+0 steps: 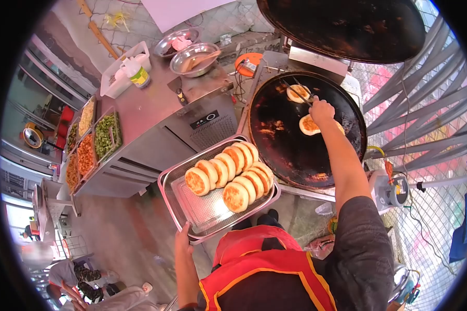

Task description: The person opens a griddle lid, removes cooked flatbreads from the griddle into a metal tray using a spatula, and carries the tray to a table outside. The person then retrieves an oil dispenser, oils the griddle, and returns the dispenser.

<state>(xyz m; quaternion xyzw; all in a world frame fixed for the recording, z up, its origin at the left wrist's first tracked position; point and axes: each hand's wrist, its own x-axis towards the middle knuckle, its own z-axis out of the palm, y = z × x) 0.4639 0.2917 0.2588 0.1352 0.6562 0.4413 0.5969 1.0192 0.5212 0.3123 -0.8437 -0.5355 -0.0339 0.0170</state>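
My left hand (183,241) grips the near-left corner of a metal tray (198,208). Two leaning rows of browned round flatbreads (236,198) fill the tray's far and right part; its near-left part shows bare metal. My right hand (322,111) is closed around a pair of metal tongs (307,100), reaching over a round black griddle (275,147). The tong arms lie over a flatbread (299,97) near the griddle's far edge; I cannot tell whether they pinch it. Below my right wrist, more flatbread (308,125) rests on the griddle, partly hidden by my forearm.
The griddle's raised lid (342,26) stands behind it. To the left, a steel counter (155,111) bears metal bowls (194,61), a white bin (124,70), a bottle (136,74) and trays of chopped food (108,135). Another person (83,280) is at lower left.
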